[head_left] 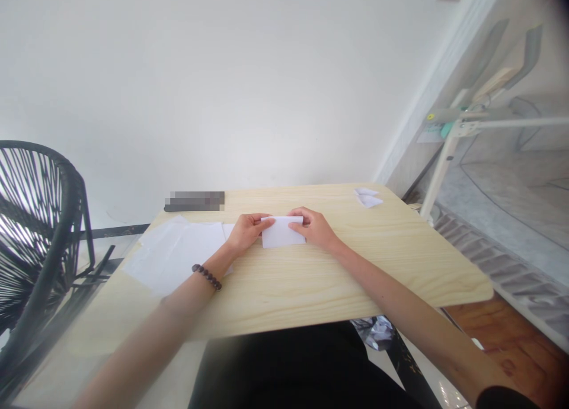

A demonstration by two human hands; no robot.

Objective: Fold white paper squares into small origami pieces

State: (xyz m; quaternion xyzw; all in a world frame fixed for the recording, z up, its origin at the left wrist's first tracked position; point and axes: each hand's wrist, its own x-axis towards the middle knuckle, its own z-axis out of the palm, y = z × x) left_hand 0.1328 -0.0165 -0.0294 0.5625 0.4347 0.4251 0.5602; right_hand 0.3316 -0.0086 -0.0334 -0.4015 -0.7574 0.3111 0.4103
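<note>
Midway across the worktop (409, 255), the left hand (246, 231) and right hand (319, 228) pinch a white paper (283, 236) by opposite ends. Loose sheets (178, 252) lie toward the left edge, partly hidden by the left forearm (173, 323); a dark object (194, 207) sits by the far-left corner, folded paper (368, 201) near the far-right.

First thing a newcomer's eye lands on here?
Probably the small white paper pinched between the left hand and right hand, mid-table. Next, the dark beaded bracelet on the left wrist and the big black chair at the picture's left edge. Then the white sheets on the table's left side and a folded piece near its far right corner.
</note>
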